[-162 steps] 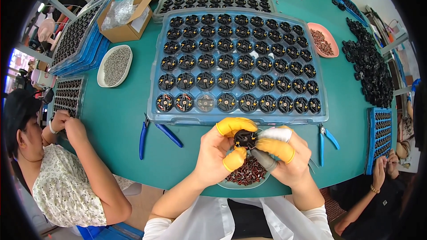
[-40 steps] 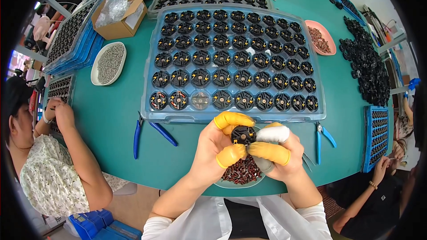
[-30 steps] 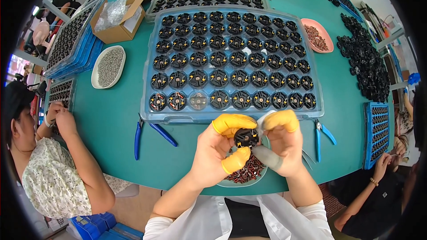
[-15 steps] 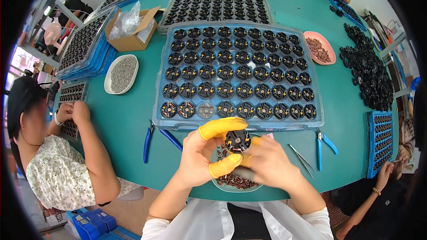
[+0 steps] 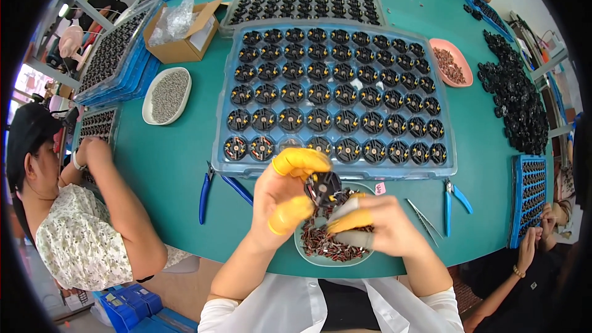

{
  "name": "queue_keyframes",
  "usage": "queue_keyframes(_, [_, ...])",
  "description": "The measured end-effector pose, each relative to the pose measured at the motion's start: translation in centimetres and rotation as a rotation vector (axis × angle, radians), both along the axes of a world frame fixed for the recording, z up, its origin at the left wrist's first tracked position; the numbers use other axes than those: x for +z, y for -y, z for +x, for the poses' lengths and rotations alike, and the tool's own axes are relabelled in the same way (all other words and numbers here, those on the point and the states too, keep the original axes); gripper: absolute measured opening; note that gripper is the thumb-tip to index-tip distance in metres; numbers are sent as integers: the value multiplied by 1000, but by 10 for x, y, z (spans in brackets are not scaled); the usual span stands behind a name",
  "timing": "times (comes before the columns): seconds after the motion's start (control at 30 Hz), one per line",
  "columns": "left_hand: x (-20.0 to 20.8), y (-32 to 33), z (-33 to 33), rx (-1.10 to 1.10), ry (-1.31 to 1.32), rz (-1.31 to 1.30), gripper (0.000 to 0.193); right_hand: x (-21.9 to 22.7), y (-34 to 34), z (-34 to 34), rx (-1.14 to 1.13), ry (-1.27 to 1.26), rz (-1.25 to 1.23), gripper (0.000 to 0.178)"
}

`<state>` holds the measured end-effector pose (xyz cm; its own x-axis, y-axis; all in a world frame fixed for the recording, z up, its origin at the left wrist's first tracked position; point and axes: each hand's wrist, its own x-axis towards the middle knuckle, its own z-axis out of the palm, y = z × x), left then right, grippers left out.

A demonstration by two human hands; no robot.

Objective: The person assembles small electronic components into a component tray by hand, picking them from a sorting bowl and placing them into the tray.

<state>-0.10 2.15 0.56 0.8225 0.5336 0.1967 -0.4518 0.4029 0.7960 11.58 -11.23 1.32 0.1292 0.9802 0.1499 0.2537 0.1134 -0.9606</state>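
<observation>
My left hand, with yellow finger cots on thumb and finger, is closed around a round black part with small yellow bits on it. Just to its right, my right hand hovers over a pale bowl of small dark red components. Its covered fingertips, yellow and grey, are pressed together and slightly blurred; whatever lies between them is hidden. Beyond both hands lies a clear-and-blue tray with rows of similar black parts. One pocket in its nearest row holds no black part.
Blue-handled cutters lie left, light blue pliers and tweezers right. A white dish of small metal pieces and a cardboard box stand far left. A pink dish and a black heap lie right. Co-workers sit both sides.
My right hand has drawn back from the black part and lowered to the bowl. My left hand has shifted slightly left, tilting the part. The view has shifted a little.
</observation>
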Motion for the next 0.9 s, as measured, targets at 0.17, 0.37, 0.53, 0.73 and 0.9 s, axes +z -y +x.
queue_keyframes(0.17, [5, 2, 1, 66, -85, -43, 45, 0, 3, -4, -182, -801, -104, 12])
queue_keyframes(0.37, [-9, 4, -1, 75, 9, -131, 37, -4, 1, -8, -262, -852, 29, 16])
queue_keyframes(0.53, [-8, 3, -2, -33, -19, -168, 39, -1, 1, -7, -350, -737, 28, 19])
queue_keyframes(0.73, [-3, 5, -2, -38, 20, -113, 44, -3, 2, -4, -135, -835, 42, 19])
queue_keyframes(0.9, [0, 5, -2, -52, -32, -91, 46, -7, 1, -4, -288, -915, 95, 19])
